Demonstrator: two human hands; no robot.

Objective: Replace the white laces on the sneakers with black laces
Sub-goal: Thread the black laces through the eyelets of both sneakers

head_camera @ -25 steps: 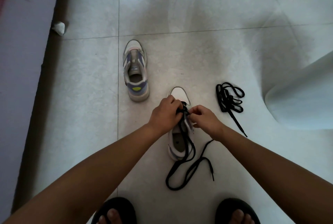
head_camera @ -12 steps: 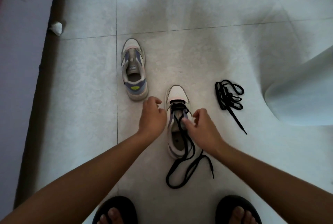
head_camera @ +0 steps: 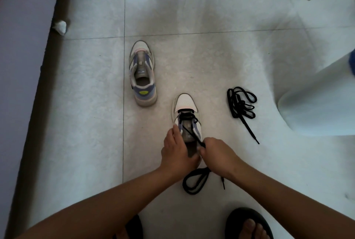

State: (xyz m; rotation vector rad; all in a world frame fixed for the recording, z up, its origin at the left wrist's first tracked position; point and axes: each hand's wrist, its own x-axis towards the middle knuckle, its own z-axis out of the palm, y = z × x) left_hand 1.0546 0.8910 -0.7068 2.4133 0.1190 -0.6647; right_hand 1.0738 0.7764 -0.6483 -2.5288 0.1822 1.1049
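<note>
Near sneaker [head_camera: 187,115] at frame centre on the floor: left hand [head_camera: 177,150] grips its side, right hand [head_camera: 216,154] pinches the black lace [head_camera: 194,135] taut. Spare lace [head_camera: 242,105] right, second sneaker [head_camera: 142,73] upper left.

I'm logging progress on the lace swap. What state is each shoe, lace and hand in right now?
Near sneaker: upright on the floor, black lace through its front eyelets only.
Threaded black lace: partly laced, loose ends looped on the floor.
Far sneaker: upright, no lace.
Spare black lace: bundled on the floor, untouched.
Left hand: holds the near sneaker's side.
Right hand: pinches the threaded lace, pulled taut.
</note>
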